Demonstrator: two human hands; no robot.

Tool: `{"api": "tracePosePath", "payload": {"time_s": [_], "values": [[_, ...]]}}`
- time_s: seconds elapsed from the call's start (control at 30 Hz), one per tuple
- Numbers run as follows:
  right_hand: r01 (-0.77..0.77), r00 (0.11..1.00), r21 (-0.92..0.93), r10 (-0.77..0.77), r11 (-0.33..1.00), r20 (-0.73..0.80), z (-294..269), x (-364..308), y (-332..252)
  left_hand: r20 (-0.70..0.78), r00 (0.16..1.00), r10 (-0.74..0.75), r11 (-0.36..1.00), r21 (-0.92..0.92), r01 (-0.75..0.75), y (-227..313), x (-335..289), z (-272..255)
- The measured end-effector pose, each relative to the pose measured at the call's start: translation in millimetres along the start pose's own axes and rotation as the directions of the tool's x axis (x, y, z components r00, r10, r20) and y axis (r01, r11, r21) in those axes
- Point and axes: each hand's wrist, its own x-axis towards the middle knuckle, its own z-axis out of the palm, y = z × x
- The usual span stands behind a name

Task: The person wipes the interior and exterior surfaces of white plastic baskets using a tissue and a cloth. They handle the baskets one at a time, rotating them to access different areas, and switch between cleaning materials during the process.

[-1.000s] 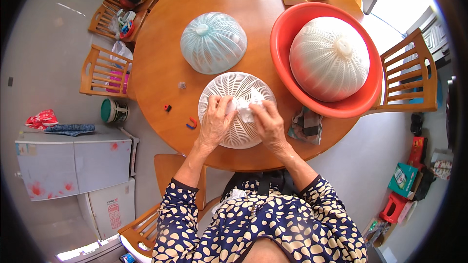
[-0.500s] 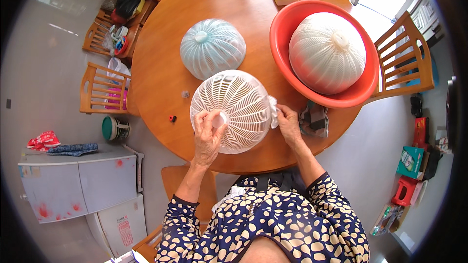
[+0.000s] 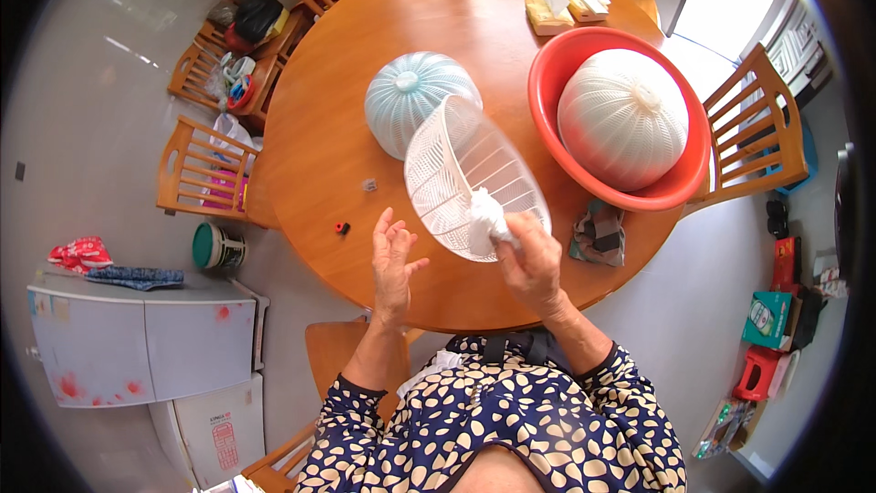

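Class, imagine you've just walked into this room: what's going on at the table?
A person is handling a white mesh cover over a round wooden table. The right hand grips a crumpled white wad, cloth or tissue, at the cover, which is tilted with its hollow side showing. The left hand is open and free of it. A pale blue cover stands dome-up beyond, and another white cover sits in a red basin.

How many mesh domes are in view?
3: a tilted white dome by the right hand, another white dome in the red basin, a blue dome on the table. Nested ones may be hidden.
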Motion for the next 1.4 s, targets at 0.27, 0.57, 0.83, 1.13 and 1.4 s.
{"api": "tracePosePath", "payload": {"time_s": [0.27,0.57,0.83,1.13,1.4], "values": [[0.154,0.965,-0.048,-0.140,0.987,0.222,46.2,-55.0,-1.5,0.053,0.996,-0.070,0.973,-0.215,0.080,2.8,-25.4,10.5],[0.128,0.827,-0.005,-0.103,0.992,0.553,29.2,-60.7,30.0,-0.091,0.992,-0.090,0.945,-0.323,0.056,-18.4,-25.5,-5.7],[-0.093,0.931,-0.102,0.123,0.990,0.343,3.1,-5.0,48.9,-0.050,0.997,-0.063,0.947,-0.317,0.043,-11.5,-33.0,1.1],[0.021,0.696,-0.689,0.484,0.724,0.530,31.9,-30.8,65.1,-0.107,0.991,-0.078,0.933,-0.358,0.035,-25.4,-30.8,-0.6],[-0.093,0.393,-0.366,0.372,0.926,0.841,59.0,-65.7,73.4,-0.114,0.992,0.048,0.922,-0.377,-0.088,-66.0,-26.2,-9.8]]}}
